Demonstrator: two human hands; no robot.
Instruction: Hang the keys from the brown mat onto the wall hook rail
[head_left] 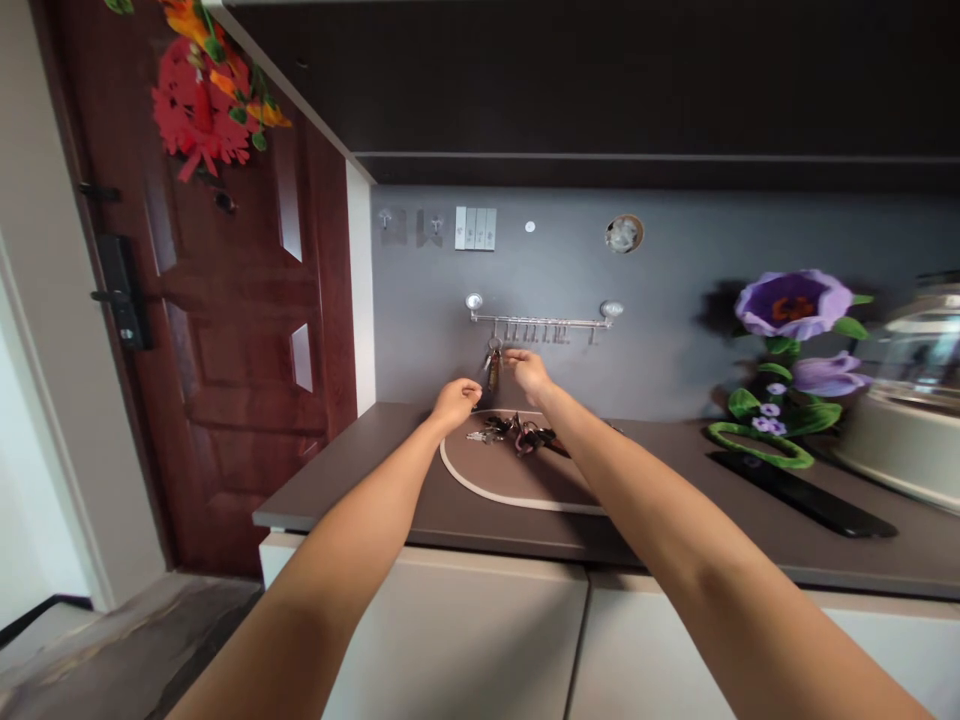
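A bunch of keys with a brown fob (492, 368) hangs just below a steel wall rail with small hooks (541, 321). My right hand (527, 372) reaches in from the right, its fingertips pinching the metal key ring (493, 345). My left hand (455, 403) sits just left of the hanging bunch, fingers drawn together near its lower end, with nothing visible in them. Below both hands, a tangled heap of keys and dark fobs (517, 434) lies on an oval mat with a pale rim (517, 498).
The brown countertop (360, 480) runs above white cabinet doors (457, 640). A purple artificial flower (793, 305) and a black slab (802, 495) stand to the right, beside a large pot (907, 420). A dark red door (240, 350) lies to the left.
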